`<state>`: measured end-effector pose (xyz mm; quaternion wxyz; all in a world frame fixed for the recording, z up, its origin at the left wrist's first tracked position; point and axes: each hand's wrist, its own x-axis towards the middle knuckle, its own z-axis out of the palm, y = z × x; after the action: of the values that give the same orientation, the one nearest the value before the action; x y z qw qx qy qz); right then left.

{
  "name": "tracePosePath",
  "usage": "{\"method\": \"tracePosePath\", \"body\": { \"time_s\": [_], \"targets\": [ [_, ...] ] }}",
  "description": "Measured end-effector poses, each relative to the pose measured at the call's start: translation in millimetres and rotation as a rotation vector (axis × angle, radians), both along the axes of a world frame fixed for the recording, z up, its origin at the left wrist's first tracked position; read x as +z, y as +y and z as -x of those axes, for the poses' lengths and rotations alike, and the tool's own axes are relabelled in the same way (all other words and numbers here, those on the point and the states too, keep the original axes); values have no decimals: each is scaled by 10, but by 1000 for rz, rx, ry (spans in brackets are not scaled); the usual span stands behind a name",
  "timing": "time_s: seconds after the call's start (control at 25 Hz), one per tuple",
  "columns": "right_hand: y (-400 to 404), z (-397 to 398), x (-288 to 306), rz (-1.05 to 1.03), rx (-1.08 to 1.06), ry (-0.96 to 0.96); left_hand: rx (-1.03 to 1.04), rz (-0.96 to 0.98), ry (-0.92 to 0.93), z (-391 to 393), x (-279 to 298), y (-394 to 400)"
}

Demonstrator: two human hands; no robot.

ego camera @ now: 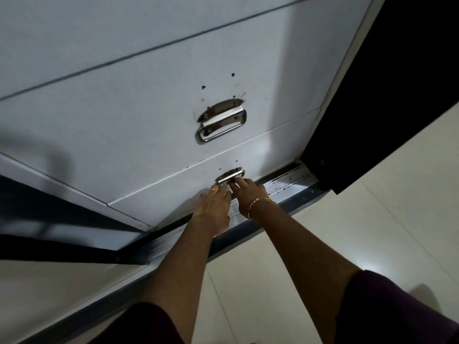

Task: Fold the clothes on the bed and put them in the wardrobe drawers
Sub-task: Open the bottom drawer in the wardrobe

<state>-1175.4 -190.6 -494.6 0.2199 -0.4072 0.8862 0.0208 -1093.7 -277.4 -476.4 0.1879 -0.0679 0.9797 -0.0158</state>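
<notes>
Hands meet at the bottom drawer [159, 194] of the white wardrobe, both arms stretched forward and down to it. The left hand [214, 203], a ring on one finger, and the right hand [248, 194], a thin bangle at its wrist, lie side by side and touching, their fingers curled onto the lower part of the metal handle [229, 177], which sits just beyond the fingertips. Whether the fingers hook fully behind the pull is hidden by the hands themselves. The drawer front lies flush with the panel above it. Farther up from the hands, a second drawer [124, 120] carries its own handle [221, 122], hanging flat with several small holes in the panel around it. Below the wrists runs a metal track [285, 181], and to the right of the right hand stands a dark door edge [372, 95]. Pale floor tiles [372, 219] lie under the forearms. No clothes show in this view.
</notes>
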Motion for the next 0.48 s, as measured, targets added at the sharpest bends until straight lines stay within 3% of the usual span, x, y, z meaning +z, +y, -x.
{"method": "tracePosePath", "body": {
  "time_s": [0.28, 0.48],
  "targets": [
    [-12, -111, 20, 6, -39, 138, 179, -100, -31, -54, -72, 94],
    [74, -214, 126, -11, 24, 152, 237, 40, -57, -69, 147, 368]
  ]
}}
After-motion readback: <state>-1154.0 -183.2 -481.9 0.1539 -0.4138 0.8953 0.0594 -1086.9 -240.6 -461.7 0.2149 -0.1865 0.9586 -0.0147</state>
